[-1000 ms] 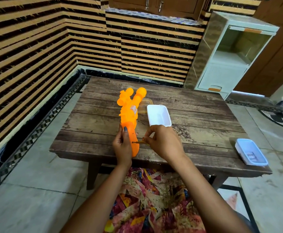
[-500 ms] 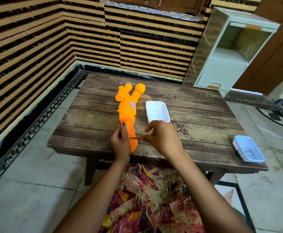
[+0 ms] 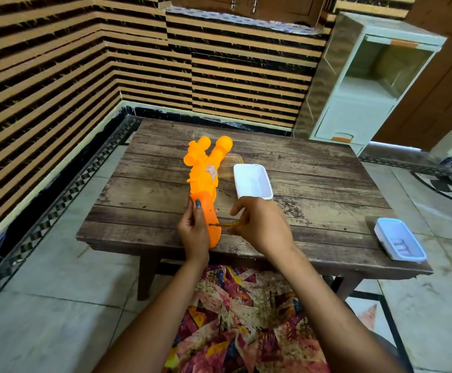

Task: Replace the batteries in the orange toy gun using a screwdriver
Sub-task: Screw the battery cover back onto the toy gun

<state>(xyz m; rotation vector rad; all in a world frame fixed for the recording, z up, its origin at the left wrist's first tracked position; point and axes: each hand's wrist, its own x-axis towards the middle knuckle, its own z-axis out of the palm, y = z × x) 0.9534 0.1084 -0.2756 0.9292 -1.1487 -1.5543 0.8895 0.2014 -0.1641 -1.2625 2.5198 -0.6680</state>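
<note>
The orange toy gun (image 3: 204, 179) stands tilted on the wooden table (image 3: 313, 184), its muzzle end pointing away from me and its grip at the near edge. My left hand (image 3: 194, 232) clasps the grip from the left, thumb on top. A thin screwdriver (image 3: 223, 225) lies level, its tip against the right side of the grip. My right hand (image 3: 262, 224) pinches the screwdriver's handle with its fingers; most of the handle is hidden inside that hand.
A white open tub (image 3: 253, 184) sits just right of the gun, with a clear lid (image 3: 231, 164) behind it. A second white tub (image 3: 399, 239) holding small items rests at the table's right front corner. A white cabinet (image 3: 367, 84) stands beyond the table.
The hands, gun and screwdriver keep the same pose; my right fingers have shifted slightly on the screwdriver handle. The camera has moved a little.
</note>
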